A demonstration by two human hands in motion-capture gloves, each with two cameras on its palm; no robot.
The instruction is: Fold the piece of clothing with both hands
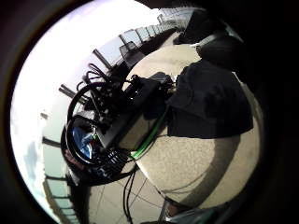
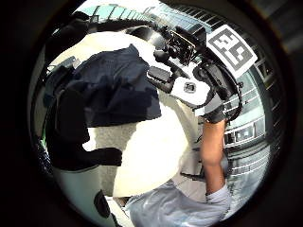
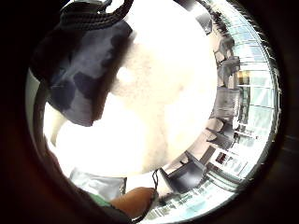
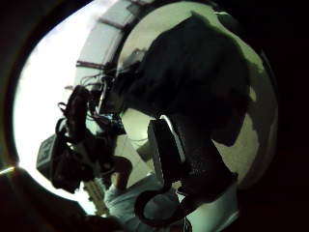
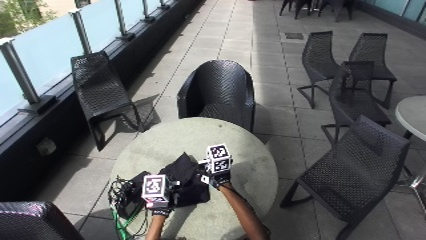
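Hovered over the round table (image 5: 246,150), left hand (image 5: 158,200) and right hand (image 5: 216,172) flanking the dark garment (image 5: 186,182); finger state impossible to tell.

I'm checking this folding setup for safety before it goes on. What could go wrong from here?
The garment lies bunched near the table edge on the person's side, so a careless fold may drag part of it over the rim. A black box with cables sits right beside it near the left hand; cloth could snag on them or shove the box. The right hand is over the cloth; its grip cannot be seen.
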